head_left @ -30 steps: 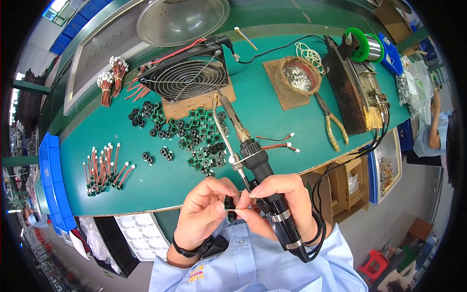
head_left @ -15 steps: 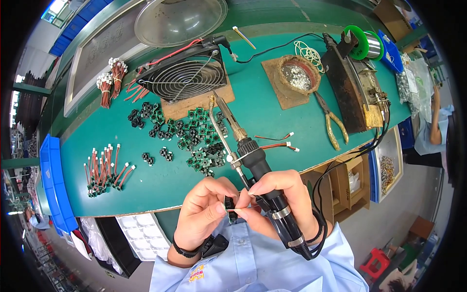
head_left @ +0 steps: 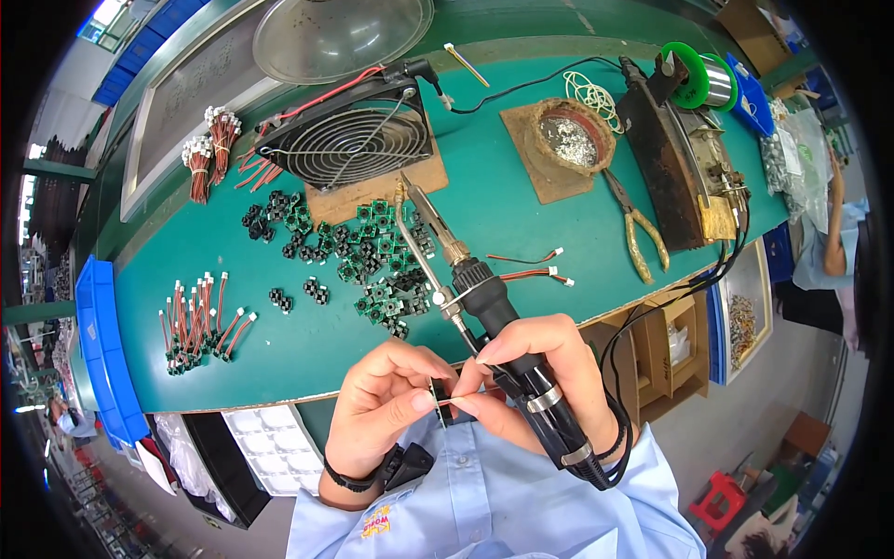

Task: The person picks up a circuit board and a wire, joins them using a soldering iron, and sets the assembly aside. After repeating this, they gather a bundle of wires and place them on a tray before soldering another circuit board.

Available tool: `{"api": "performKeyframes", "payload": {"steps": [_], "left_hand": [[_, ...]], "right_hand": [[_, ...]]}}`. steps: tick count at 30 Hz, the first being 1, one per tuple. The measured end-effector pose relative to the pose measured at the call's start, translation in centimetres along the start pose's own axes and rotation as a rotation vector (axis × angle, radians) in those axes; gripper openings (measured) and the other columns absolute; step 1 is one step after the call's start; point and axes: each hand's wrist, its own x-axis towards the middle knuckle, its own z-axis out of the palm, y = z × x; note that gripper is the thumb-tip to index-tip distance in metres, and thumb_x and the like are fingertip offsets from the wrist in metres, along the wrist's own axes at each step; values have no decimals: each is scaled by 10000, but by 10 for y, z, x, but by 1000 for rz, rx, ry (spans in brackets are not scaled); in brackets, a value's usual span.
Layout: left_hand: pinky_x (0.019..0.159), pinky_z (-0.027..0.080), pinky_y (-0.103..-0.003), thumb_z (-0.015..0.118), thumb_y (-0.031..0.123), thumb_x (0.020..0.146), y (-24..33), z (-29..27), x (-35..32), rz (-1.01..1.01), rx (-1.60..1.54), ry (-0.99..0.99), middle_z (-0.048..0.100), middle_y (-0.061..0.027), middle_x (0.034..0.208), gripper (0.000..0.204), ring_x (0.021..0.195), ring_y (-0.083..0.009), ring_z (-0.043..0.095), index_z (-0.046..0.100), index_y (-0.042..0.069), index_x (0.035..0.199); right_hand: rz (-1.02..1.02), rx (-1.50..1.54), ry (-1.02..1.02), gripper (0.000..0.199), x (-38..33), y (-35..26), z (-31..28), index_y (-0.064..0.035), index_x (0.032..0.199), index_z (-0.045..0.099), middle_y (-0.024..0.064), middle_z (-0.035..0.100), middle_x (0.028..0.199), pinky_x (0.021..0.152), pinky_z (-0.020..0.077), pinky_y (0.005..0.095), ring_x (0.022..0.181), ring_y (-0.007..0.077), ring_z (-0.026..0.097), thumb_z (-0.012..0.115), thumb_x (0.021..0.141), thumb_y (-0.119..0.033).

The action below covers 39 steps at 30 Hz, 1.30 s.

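Observation:
My left hand [head_left: 380, 402] is closed, pinching a small circuit board with a black part [head_left: 439, 391] between thumb and fingers in front of my chest. My right hand [head_left: 563, 368] is closed around a black soldering iron [head_left: 484, 296], with a metal solder feed tube [head_left: 414, 244] clamped along it. The iron's tip points away toward the fan. The right thumb and fingertips also meet at the board, pinching what looks like a thin wire [head_left: 449, 402]; its far end is hidden. Green and black boards [head_left: 377, 256] lie piled beyond my hands.
Boards with red-brown wires [head_left: 191, 326] lie at left, beside a blue bin [head_left: 104, 340]. A black fan [head_left: 349, 140] stands at the back. Rightward are a solder pot [head_left: 575, 140], pliers [head_left: 641, 233], a solder spool [head_left: 698, 79] and loose wire leads [head_left: 535, 274]. Cables hang from the iron.
The board in my left fingers has turned more edge-on. My right fingertips have shifted slightly at it, and the soldering iron has moved a little left.

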Motion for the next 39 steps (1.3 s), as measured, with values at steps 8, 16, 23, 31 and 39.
{"api": "performKeyframes", "payload": {"steps": [8, 16, 23, 31, 39], "left_hand": [[823, 451, -312, 576, 4, 834, 11, -2, -2, -118, 132, 74, 588, -132, 992, 149, 926, -185, 579, 559, -54, 970], [844, 447, -320, 564, -32, 818, 3, -5, 0, 62, 169, 47, 580, -156, 1008, 121, 940, -189, 572, 560, -25, 939], [747, 442, -311, 621, 106, 772, 5, 13, 3, 33, 109, 247, 597, -159, 898, 169, 816, -193, 561, 505, 23, 864], [787, 430, -320, 596, 88, 800, 6, 5, 6, 27, 25, 297, 606, -178, 975, 132, 835, -186, 560, 505, 31, 878], [822, 424, -310, 585, 88, 830, 7, -3, 9, 95, 33, 352, 605, -183, 1062, 104, 900, -162, 562, 505, 35, 871]], "right_hand": [[-44, 27, 41, 368, 1, 10, 1, -26, 1060, 494, 71, 611, 838, 610, 482, 242, 708, 131, 624, 688, 752, 31], [-36, -74, 32, 384, 4, 5, 2, -23, 1069, 497, 83, 612, 872, 638, 496, 248, 737, 149, 636, 681, 738, 46], [-86, -189, 99, 479, 0, 12, 3, -21, 1108, 478, 79, 622, 882, 622, 492, 256, 773, 176, 629, 719, 698, 28], [-287, -411, 214, 571, -9, 10, -20, -48, 1137, 481, 72, 638, 898, 784, 393, 374, 797, 174, 577, 785, 690, -232], [-322, -559, 35, 584, -45, 15, -36, -69, 1057, 531, 57, 613, 697, 797, 365, 411, 639, 184, 550, 760, 662, -434]]}}
